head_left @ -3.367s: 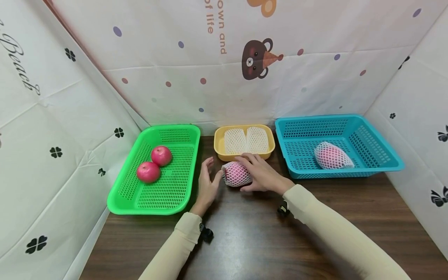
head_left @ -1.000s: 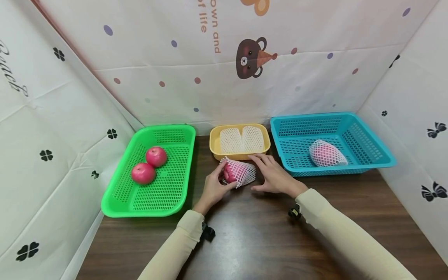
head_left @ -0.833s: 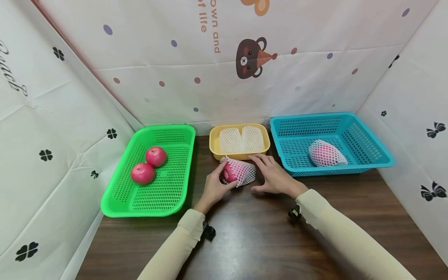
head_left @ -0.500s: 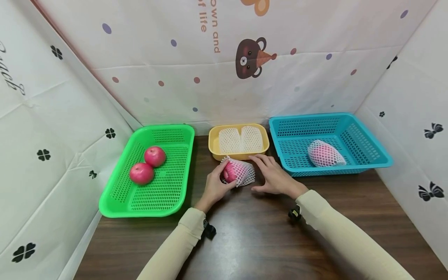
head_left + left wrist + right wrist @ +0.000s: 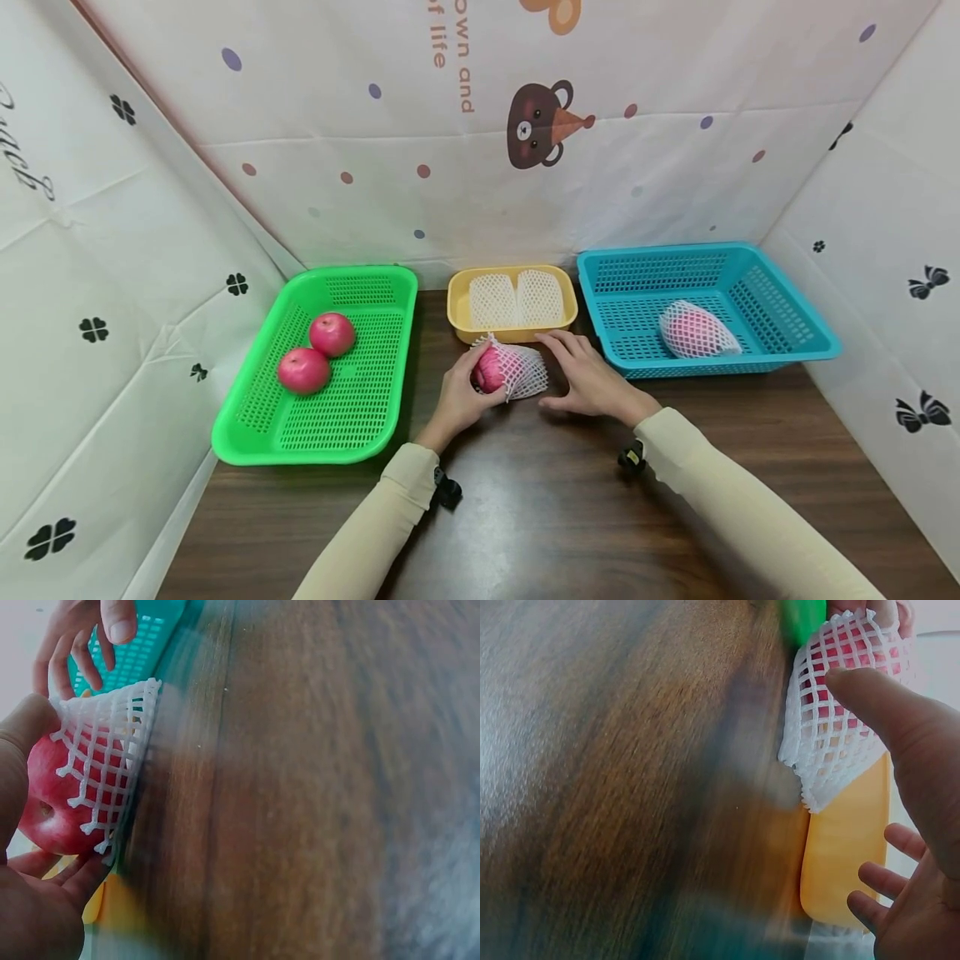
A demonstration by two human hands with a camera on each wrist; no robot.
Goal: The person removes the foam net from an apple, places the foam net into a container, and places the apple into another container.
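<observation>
The left hand (image 5: pixel 461 398) grips an apple (image 5: pixel 490 371), thumb on one side and fingers on the other, the grasp spread to the fruit's width. The apple lies on its side on the wooden table (image 5: pixel 517 508), in front of the yellow tray (image 5: pixel 459 310). A white foam net (image 5: pixel 531 375) covers part of it; the stem end is bare and faces the left hand, and slack netting extends toward the right hand (image 5: pixel 588 385). The right hand is beside that slack end, thumb and fingers well apart, with nothing in its grasp; thumb contact with the netting cannot be confirmed. Two flat nets (image 5: pixel 517 300) lie in the tray. The green basket (image 5: pixel 337 425) contains two bare apples (image 5: pixel 304 372); the blue basket (image 5: pixel 630 321) contains one wrapped apple (image 5: pixel 693 330).
</observation>
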